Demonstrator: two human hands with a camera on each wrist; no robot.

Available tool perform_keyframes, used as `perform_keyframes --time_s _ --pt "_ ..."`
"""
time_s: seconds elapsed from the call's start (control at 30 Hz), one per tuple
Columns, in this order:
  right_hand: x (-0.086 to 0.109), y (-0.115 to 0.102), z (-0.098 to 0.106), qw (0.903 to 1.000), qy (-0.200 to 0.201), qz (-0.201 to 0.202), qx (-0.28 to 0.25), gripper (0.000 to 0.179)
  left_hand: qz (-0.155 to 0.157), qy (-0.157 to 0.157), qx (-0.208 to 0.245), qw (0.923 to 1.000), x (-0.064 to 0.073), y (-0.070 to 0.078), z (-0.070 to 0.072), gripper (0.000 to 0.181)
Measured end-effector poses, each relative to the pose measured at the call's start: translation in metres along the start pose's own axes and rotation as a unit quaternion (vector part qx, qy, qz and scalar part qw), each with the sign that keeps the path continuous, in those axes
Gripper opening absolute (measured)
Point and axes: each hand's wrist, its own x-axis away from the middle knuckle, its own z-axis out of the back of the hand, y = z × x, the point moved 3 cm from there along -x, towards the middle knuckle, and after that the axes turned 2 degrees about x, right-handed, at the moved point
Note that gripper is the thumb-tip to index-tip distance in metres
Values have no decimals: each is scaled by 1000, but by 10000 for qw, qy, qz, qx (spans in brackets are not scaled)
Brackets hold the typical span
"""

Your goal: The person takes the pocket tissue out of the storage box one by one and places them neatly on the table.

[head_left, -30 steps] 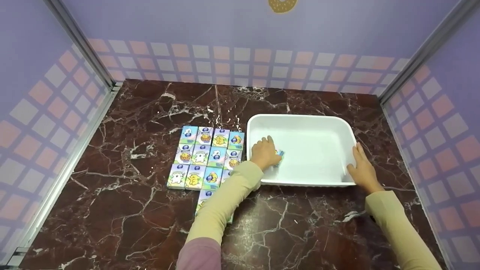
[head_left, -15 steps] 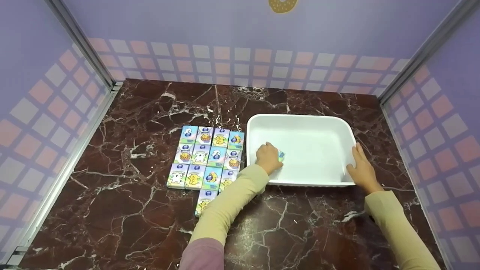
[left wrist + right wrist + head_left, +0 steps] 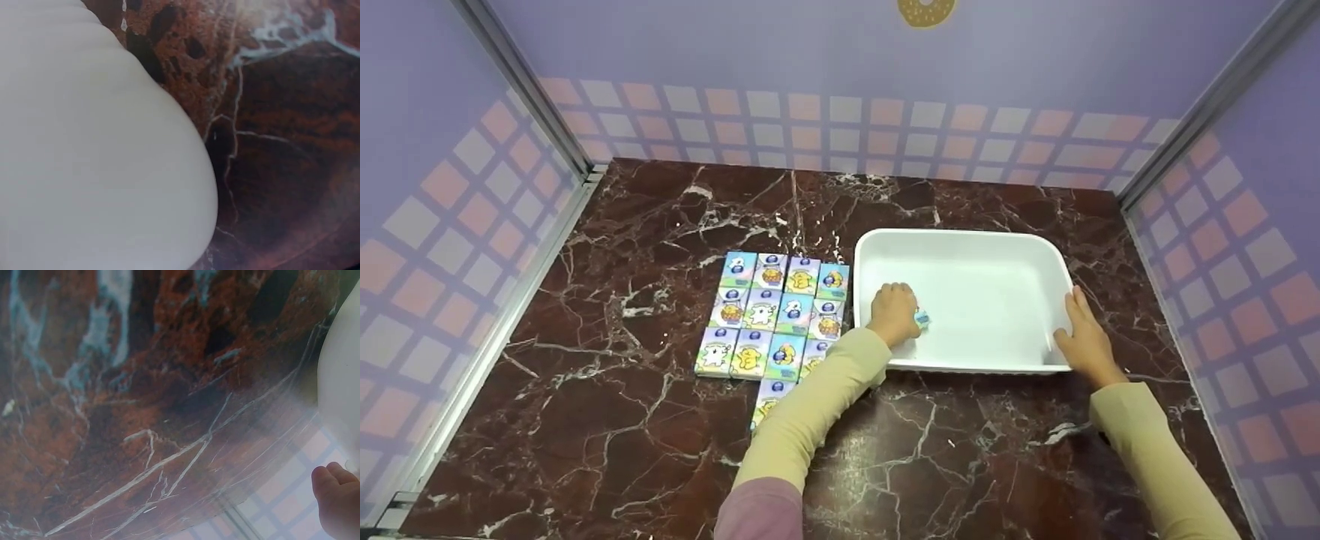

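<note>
In the head view my left hand point(image 3: 895, 311) is low inside the left part of a white plastic tray point(image 3: 960, 362). Its fingers grip a small cartoon-printed pack point(image 3: 922, 320), mostly hidden by the hand. My right hand point(image 3: 1086, 341) holds the tray's right side, thumb within the wall and straight fingers along the outside. The right wrist view catches only fingertips point(image 3: 332, 481) by the tray's white wall point(image 3: 343, 377). White tray wall point(image 3: 107, 146) fills much of the left wrist view, where no hand shows.
Left of the tray, several matching packs point(image 3: 762, 311) lie flat in close rows; my left sleeve point(image 3: 802, 424) covers some. Beneath everything is a dark red marbled tabletop point(image 3: 607, 420). Purple panels with a checked band point(image 3: 844, 135) enclose it at the back and both sides.
Within the tray, my left hand has shifted slightly toward me and turned, and the pack has come down a little with it. My right hand and the tray have stayed put.
</note>
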Motion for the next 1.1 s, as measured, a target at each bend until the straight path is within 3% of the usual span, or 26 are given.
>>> perform_keyframes --time_s 0.27,0.57,0.83,1.1 --pt "0 -1 1 10000 -37 -9 -10 65 -1175 234 -194 9926 2 -5 8 76" --pt "0 -1 1 10000 5 1 15 65 -2052 555 -247 9768 18 -15 28 75" --pt "0 -1 1 10000 -35 -31 32 65 -2518 865 -207 9637 42 -35 44 79" --pt "1 0 0 9999 -84 -70 52 65 -2581 957 101 9613 65 -61 56 82"
